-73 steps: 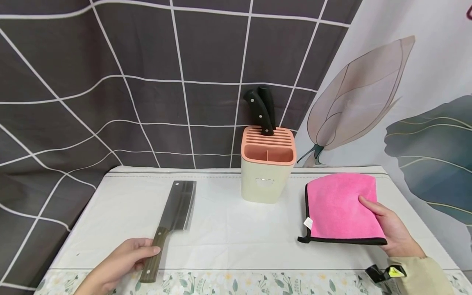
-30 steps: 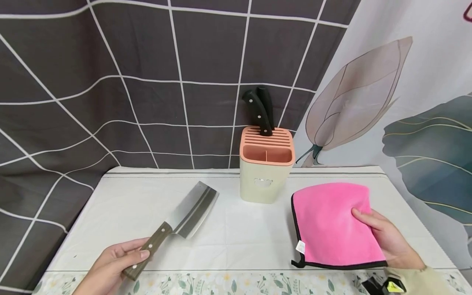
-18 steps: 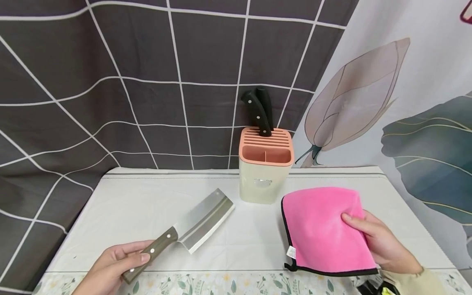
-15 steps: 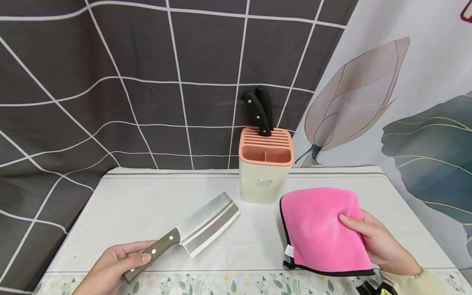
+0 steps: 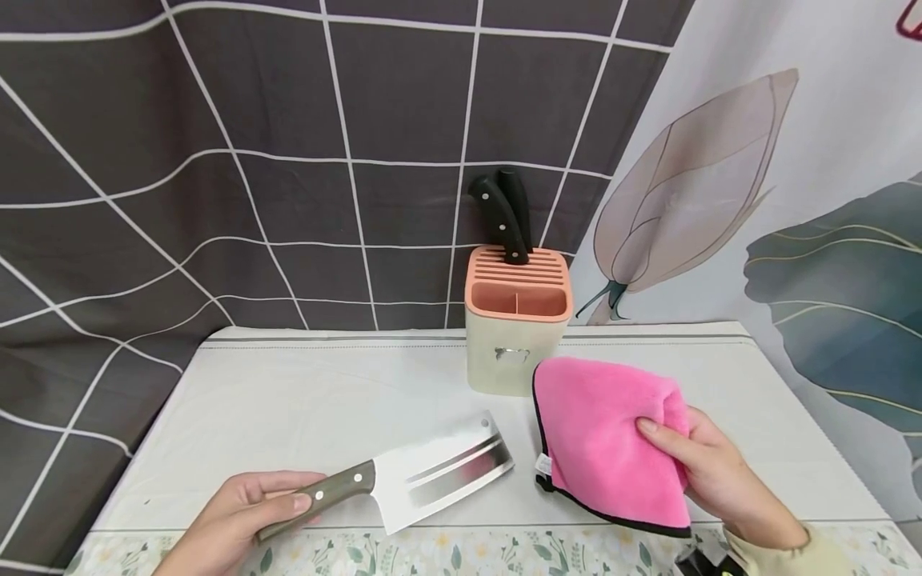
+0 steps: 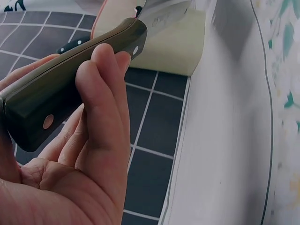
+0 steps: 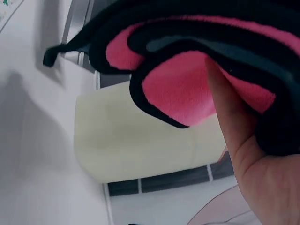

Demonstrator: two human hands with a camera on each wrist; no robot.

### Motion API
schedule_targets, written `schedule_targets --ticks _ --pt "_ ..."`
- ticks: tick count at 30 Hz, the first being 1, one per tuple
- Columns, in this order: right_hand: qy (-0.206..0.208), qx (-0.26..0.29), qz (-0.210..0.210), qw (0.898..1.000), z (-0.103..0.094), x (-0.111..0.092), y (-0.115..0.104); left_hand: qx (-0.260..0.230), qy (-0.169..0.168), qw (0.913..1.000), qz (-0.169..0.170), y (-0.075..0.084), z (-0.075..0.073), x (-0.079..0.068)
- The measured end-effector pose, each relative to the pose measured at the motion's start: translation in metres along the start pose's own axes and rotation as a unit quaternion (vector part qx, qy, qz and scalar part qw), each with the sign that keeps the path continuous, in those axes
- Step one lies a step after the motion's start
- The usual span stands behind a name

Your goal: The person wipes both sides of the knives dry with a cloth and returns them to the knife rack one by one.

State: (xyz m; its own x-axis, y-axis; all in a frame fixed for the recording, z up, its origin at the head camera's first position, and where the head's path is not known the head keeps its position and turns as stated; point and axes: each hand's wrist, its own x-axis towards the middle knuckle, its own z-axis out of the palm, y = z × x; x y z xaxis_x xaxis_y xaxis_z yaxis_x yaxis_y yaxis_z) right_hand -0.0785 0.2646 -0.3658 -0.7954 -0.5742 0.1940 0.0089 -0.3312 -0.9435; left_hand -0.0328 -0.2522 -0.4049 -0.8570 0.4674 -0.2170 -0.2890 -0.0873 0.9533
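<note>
My left hand grips a cleaver by its brown riveted handle, thumb on top. The broad steel blade points right, its hole-end corner near the cloth. In the left wrist view, the fingers curl about the handle from below. My right hand pinches a folded pink cloth with black edging, the thumb on its upper face. The right wrist view shows the cloth's folded layers from beneath. Cleaver and cloth are held apart, with a narrow gap between the blade's end and the cloth's left edge.
Behind the cloth stands a cream knife block with an orange slotted top. Two black-handled knives stick up out of it. A white tablecloth with a floral front strip covers the table. A dark gridded curtain hangs behind.
The cleaver has swung from pointing away to pointing right, its blade now turned toward the cloth. My right hand has brought the cloth left, and the cloth is more folded over.
</note>
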Motion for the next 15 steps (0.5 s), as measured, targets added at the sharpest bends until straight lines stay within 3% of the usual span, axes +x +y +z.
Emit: schedule_targets --ticks 4,10,13,15 --pt "0.012 -0.084 -0.048 0.995 0.012 0.006 0.002 0.013 -0.001 0.9994 0.032 -0.002 0.006 0.008" --pt "0.054 -0.203 -0.088 0.974 0.033 0.013 -0.001 0.046 0.011 0.9978 0.048 -0.002 0.017 0.020" --pt "0.064 -0.273 -0.103 0.954 0.042 0.015 -0.003 0.048 0.015 0.9979 0.042 -0.002 0.020 0.023" --pt "0.078 -0.336 -0.110 0.932 0.049 0.017 -0.005 0.047 0.016 0.9980 0.038 -0.002 0.021 0.025"
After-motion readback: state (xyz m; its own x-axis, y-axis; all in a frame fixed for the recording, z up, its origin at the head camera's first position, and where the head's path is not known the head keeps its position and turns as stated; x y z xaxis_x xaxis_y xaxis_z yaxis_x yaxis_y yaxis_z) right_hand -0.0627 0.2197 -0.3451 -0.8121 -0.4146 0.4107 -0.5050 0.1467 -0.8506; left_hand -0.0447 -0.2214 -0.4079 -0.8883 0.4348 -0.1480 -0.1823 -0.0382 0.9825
